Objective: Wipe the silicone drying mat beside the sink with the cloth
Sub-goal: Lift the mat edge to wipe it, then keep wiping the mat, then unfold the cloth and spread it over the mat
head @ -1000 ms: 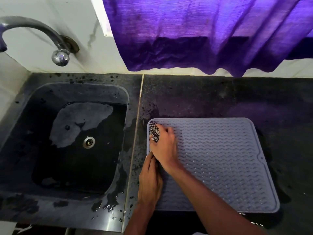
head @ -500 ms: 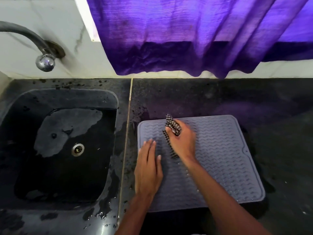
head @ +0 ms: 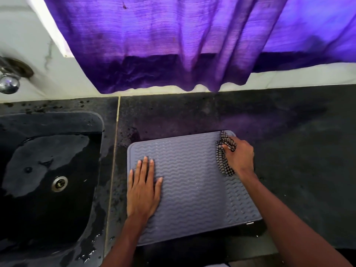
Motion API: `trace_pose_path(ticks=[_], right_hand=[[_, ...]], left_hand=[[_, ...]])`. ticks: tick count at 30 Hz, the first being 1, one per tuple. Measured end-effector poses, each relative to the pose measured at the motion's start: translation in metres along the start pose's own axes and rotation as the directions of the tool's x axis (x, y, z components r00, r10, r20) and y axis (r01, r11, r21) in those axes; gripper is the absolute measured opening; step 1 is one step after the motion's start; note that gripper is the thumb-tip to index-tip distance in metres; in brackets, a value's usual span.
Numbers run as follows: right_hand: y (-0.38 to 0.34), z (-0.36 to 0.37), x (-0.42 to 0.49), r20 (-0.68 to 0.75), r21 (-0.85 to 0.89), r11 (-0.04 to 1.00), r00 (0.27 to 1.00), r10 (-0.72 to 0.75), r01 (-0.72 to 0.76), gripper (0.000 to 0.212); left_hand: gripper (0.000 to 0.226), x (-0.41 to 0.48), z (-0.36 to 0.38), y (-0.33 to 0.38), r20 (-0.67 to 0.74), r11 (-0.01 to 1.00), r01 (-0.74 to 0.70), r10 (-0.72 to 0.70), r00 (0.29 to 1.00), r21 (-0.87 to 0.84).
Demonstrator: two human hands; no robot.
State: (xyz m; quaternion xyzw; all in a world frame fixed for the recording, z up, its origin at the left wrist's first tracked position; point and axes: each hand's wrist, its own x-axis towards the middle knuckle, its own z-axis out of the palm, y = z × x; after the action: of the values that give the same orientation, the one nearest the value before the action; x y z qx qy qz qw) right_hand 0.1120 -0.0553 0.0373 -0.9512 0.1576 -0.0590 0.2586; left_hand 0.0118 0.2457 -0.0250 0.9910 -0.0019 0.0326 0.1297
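Note:
A grey silicone drying mat (head: 192, 189) with a wavy ribbed surface lies flat on the dark counter, just right of the sink. My right hand (head: 239, 156) is closed around a black-and-white checked cloth (head: 223, 158) at the mat's far right corner, with the cloth pressed on the mat. A strip of cloth trails down from my fist. My left hand (head: 143, 189) rests flat, fingers spread, on the mat's left side and holds nothing.
A black sink (head: 48, 180) with standing water and a metal drain (head: 59, 183) lies to the left. A chrome tap (head: 8, 83) sticks out at the far left. A purple curtain (head: 173, 45) hangs over the counter's back edge. The dark counter (head: 298, 151) extends to the right.
My right hand has swept the cloth from the mat's far left corner across to its far right corner. My left hand has moved onto the mat's left side and flattened.

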Motion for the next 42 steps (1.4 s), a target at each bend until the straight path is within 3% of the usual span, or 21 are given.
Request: trace_pose_path(ticks=[2,4,5,6,8,10,12,15,19,24,31,36,40,42], right_hand=[[0.012,-0.012,0.005,-0.018,0.068,0.997,0.999,0.046,-0.044,0.036],[0.023,-0.025,0.01,0.018,0.3,0.929,0.975,0.22,-0.215,0.032],[0.027,-0.031,0.01,0.099,0.51,0.792,0.938,0.333,-0.335,0.031],[0.032,-0.037,0.01,0.212,0.682,0.589,0.888,0.408,-0.434,0.028],[0.041,-0.052,0.008,0.421,0.795,0.251,0.801,0.426,-0.552,0.022],[0.053,-0.068,0.004,0.53,0.78,0.106,0.742,0.411,-0.616,0.024],[0.073,-0.081,0.001,0.554,0.777,0.065,0.729,0.402,-0.626,0.026],[0.096,-0.093,0.0,0.511,0.789,0.144,0.768,0.387,-0.598,0.023],[0.121,-0.091,0.007,0.362,0.768,0.353,0.817,0.449,-0.534,0.036],[0.14,-0.086,0.019,0.244,0.702,0.509,0.84,0.484,-0.498,0.027],[0.149,-0.075,0.032,0.25,0.586,0.64,0.862,0.44,-0.497,0.03],[0.129,-0.08,0.017,0.164,0.458,0.779,0.902,0.399,-0.428,0.028],[0.123,-0.091,0.007,0.129,0.528,0.77,0.93,0.345,-0.359,0.023],[0.121,-0.096,0.004,0.19,0.654,0.657,0.921,0.339,-0.376,0.019]], left_hand=[[0.066,0.0,-0.001,0.0,0.011,1.0,0.0,0.0,1.0,0.009],[0.066,0.0,-0.001,0.002,0.016,1.0,0.01,-0.01,1.0,0.013],[0.066,0.0,-0.002,0.003,0.017,1.0,0.019,-0.019,1.0,0.016],[0.065,0.0,-0.002,0.005,0.015,0.999,0.028,-0.029,0.999,0.02],[0.06,-0.001,-0.002,0.009,-0.004,0.999,0.037,-0.037,0.999,0.013],[0.056,-0.007,-0.001,0.017,-0.05,0.999,0.03,-0.031,0.998,-0.024],[0.053,-0.016,0.0,0.031,-0.116,0.998,0.023,-0.031,0.993,-0.062],[0.048,-0.027,0.005,0.052,-0.173,0.995,-0.003,-0.014,0.985,-0.095],[0.044,-0.035,0.01,0.07,-0.173,0.996,-0.07,0.059,0.983,-0.056],[0.045,-0.033,0.012,0.085,-0.193,0.997,-0.067,0.061,0.979,-0.027],[0.042,-0.033,0.015,0.104,-0.261,0.997,-0.062,0.05,0.964,-0.041],[0.042,-0.039,0.016,0.11,-0.27,0.998,-0.058,0.049,0.962,-0.025],[0.041,-0.04,0.012,0.128,-0.246,0.98,-0.016,-0.033,0.969,-0.197],[0.035,-0.033,0.002,0.155,-0.201,0.916,-0.009,-0.079,0.976,-0.402]])
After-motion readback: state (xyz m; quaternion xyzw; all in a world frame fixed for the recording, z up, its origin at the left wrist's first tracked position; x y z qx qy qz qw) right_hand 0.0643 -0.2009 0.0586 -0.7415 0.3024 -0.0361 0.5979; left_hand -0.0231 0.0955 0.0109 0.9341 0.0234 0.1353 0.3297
